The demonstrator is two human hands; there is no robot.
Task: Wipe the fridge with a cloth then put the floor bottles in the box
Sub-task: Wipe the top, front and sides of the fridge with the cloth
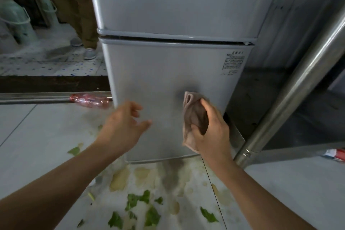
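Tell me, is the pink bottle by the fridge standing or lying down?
Lying down: the pink bottle rests lengthwise on the floor.

Kitchen floor and surroundings

Green leaf scraps and yellowish stains lie on the grey floor tiles. A steel table leg slants up at right, and a second person's legs and grey shoes stand beside pale jugs at upper left.

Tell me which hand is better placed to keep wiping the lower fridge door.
Right. The right hand grips the cloth at the lower fridge door; the left hand is open and holds nothing.
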